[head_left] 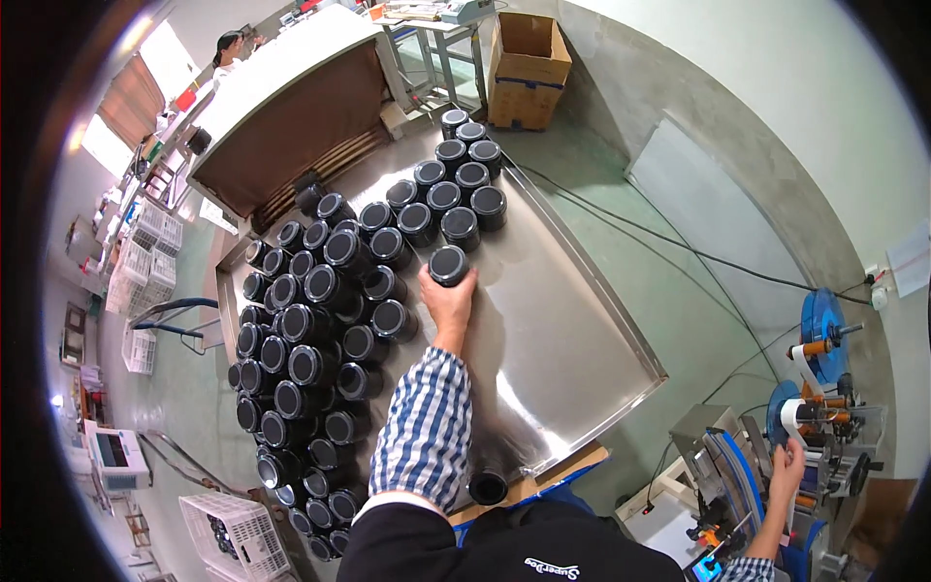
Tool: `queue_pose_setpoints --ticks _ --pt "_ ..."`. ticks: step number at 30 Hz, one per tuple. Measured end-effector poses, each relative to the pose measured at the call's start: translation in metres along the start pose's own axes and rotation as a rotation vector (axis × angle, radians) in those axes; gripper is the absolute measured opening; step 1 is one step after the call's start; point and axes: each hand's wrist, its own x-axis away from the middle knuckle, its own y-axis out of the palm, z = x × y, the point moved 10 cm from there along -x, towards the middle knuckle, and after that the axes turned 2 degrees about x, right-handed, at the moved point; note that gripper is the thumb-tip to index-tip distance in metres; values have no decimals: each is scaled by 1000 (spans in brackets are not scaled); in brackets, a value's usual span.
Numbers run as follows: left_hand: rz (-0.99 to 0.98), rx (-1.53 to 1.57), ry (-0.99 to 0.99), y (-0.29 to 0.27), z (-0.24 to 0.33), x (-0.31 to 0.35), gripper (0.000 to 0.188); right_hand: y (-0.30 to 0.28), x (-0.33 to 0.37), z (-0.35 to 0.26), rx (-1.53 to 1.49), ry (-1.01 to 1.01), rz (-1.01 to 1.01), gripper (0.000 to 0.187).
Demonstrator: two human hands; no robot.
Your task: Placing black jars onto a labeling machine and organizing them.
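Note:
My left hand (449, 303) is wrapped round a black jar (449, 266) with a flat dark lid, just off the near end of the jar group on the metal tray table (529, 291). Several more black jars (444, 197) stand upright beyond it, and a large cluster, partly stacked, fills the tray's left side. At the lower right, my right hand (786, 477) reaches to a labelling machine (824, 441), its fingers closed just below a white label roll (797, 417). What they hold, if anything, is too small to tell.
One jar (488, 487) stands at the tray's near edge by my body. A cardboard box (529, 73) sits beyond the tray. Black cables (659, 228) cross on the right. White crates (233, 533) and a trolley handle (175, 310) are left. Another person (228, 53) is far back.

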Motion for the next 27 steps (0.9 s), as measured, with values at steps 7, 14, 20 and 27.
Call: queue_pose_setpoints --ticks 7,14,20,27 --pt "-653 364 145 21 143 144 81 105 68 -304 -244 -460 -438 57" --pt "-874 339 630 -21 267 228 82 100 123 -395 -362 -589 -666 85" --pt "-955 257 885 -37 301 283 84 75 142 -364 -346 -631 -671 87" --pt "-1400 646 331 -29 281 322 99 47 157 -324 -591 -583 -658 83"
